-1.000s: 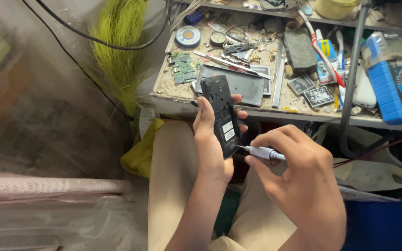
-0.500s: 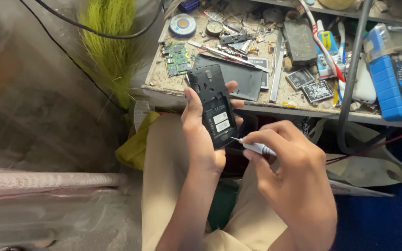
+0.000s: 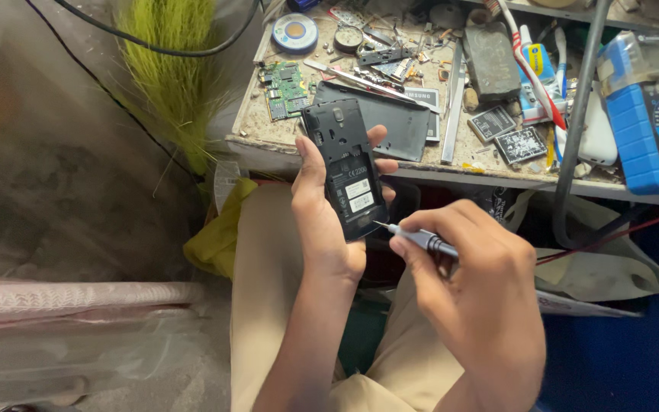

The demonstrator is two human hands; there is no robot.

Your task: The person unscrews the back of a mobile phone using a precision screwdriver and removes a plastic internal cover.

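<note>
Black phone (image 3: 346, 169), back cover off, held over the lap just below the workbench (image 3: 268, 141) edge; long axis runs up-down, top leaning slightly left. Left hand (image 3: 322, 221) clamps its edges. Right hand (image 3: 467, 267) pinches a small screwdriver (image 3: 413, 236), tip pointing left at the phone's lower right corner.

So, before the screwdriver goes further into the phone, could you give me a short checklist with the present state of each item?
1. Phone held firmly: left hand wraps its lower half, ok.
2. Back cover off, inside exposed: ok.
3. Screwdriver pinched near its tip by right hand: ok.
4. Tip seated in a screw at the phone's lower right edge: cannot tell.
5. Phone supported from below: not ok, it hangs over the lap, off the workbench.
6. A tray for screws: cannot tell among the clutter.
</note>
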